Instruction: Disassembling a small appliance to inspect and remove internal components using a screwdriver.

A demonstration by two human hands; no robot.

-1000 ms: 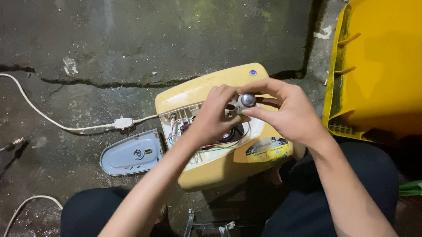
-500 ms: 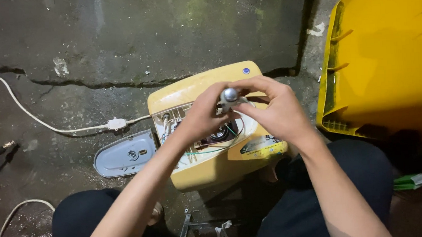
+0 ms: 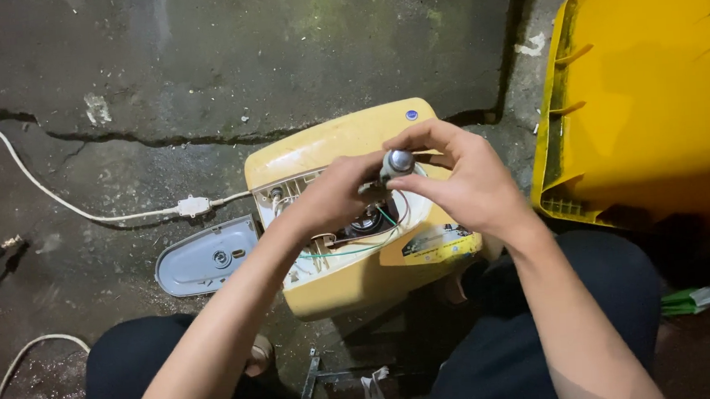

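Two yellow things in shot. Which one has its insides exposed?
The yellow appliance casing under the hands: opened, wires showing. The yellow bin at right shows none.
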